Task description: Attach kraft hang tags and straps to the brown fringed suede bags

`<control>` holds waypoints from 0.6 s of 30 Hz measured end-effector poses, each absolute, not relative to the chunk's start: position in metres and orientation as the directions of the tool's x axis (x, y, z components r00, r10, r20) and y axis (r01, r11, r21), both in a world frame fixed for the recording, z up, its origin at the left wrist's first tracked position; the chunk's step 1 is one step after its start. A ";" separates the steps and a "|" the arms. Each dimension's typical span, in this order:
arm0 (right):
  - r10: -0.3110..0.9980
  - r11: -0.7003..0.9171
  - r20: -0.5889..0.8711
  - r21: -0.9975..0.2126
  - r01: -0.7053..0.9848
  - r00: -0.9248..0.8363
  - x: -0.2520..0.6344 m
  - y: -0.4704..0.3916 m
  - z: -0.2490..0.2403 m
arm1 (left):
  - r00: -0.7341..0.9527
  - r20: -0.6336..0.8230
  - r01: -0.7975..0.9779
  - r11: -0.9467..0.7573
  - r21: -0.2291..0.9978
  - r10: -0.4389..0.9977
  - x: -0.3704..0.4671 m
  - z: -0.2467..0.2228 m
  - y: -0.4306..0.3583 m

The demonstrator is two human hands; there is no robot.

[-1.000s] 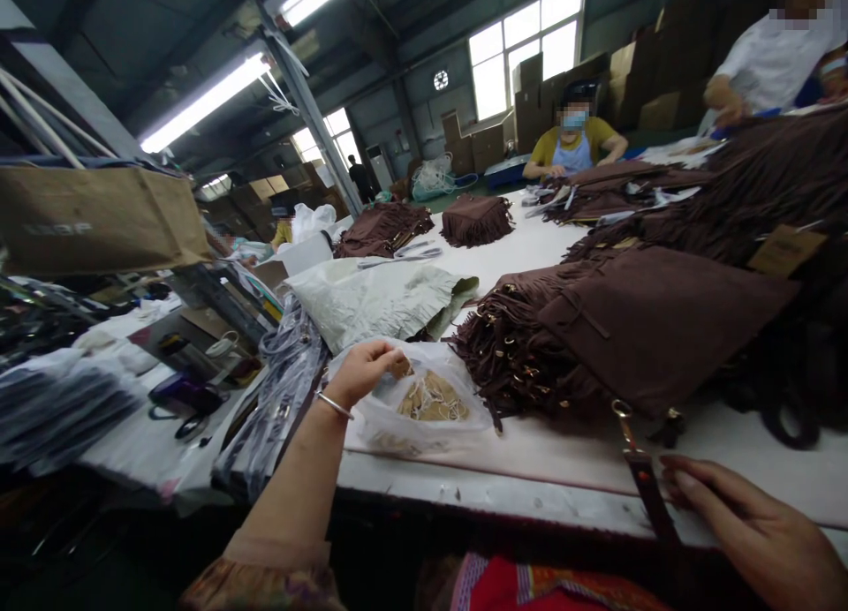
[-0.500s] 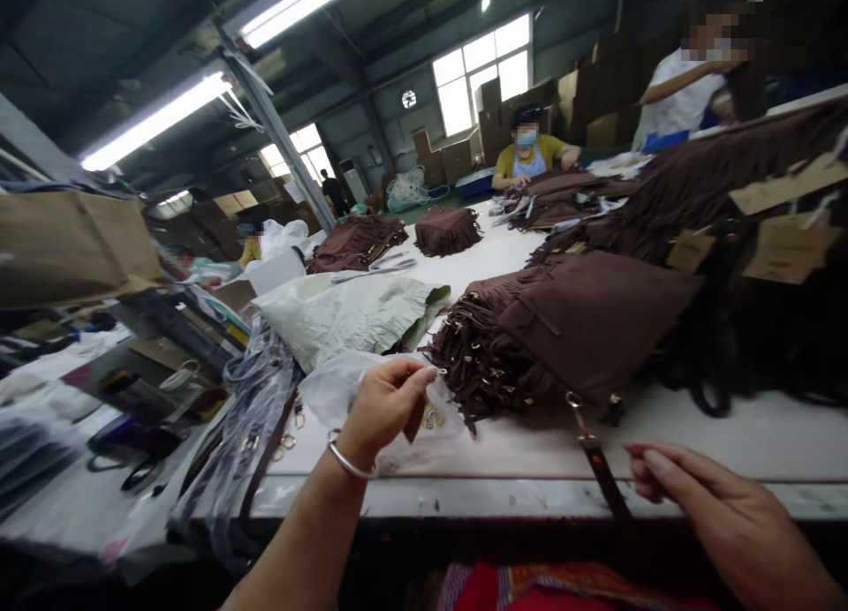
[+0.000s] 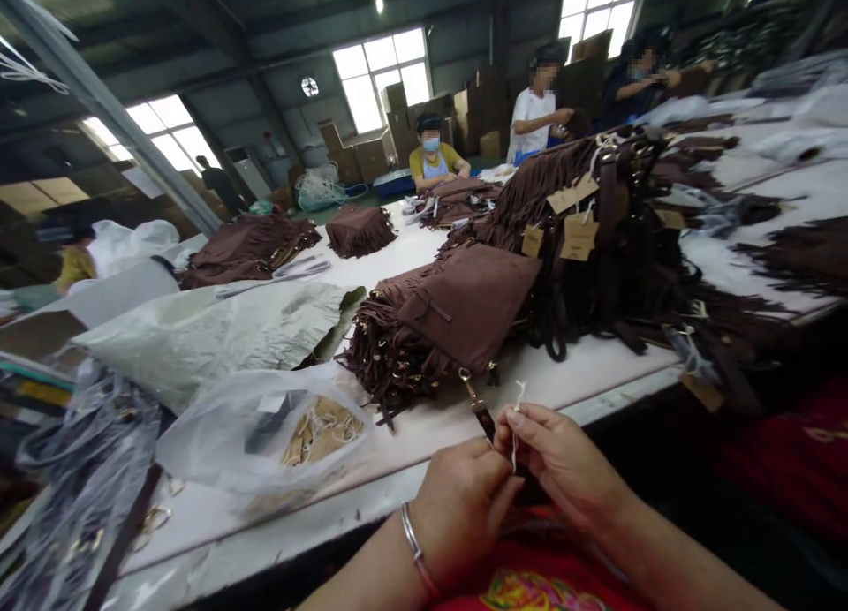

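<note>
My left hand [image 3: 464, 496] is closed in front of the table edge, a silver bangle on its wrist. The brown paper hang tag it gripped in the earlier picture is now hidden by the fingers. Right beside it, my right hand [image 3: 563, 461] pinches a white string [image 3: 520, 390] between thumb and forefinger; the string runs down between both hands. Just behind them hangs a dark brown strap with a gold clasp [image 3: 473, 395], joined to a brown fringed bag [image 3: 473, 306] on top of a pile. The strap's lower part disappears behind my hands.
At left lies an open plastic bag [image 3: 225, 452] of brown tags with white strings, near plastic-wrapped straps [image 3: 93, 461] and gold rings [image 3: 152, 523]. More fringed bags with tags [image 3: 576, 231] are heaped at right. Co-workers [image 3: 434, 156] stand across the white table [image 3: 390, 443].
My left hand has come across from beside the plastic bag to meet my right hand at the strap. My right hand now pinches the white string. The view has turned right.
</note>
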State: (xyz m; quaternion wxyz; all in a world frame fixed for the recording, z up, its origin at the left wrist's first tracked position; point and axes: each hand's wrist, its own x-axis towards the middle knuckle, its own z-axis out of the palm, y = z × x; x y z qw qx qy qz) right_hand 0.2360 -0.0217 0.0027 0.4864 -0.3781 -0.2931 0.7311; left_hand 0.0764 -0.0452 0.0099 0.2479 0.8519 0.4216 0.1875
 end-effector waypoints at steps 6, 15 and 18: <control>0.930 -0.346 -0.240 -0.828 -0.441 -0.279 0.242 -0.025 0.001 | 0.544 0.058 0.594 -0.433 0.678 0.837 0.070 0.030 -0.032; 0.944 0.089 0.017 -0.975 0.206 -0.331 0.247 -0.027 -0.002 | 0.258 0.080 0.452 -0.194 0.871 0.963 0.087 0.037 -0.015; 0.942 0.119 0.024 -0.957 0.265 -0.335 0.253 -0.025 -0.006 | 0.201 -0.017 0.389 -0.064 0.919 0.979 0.088 0.031 -0.014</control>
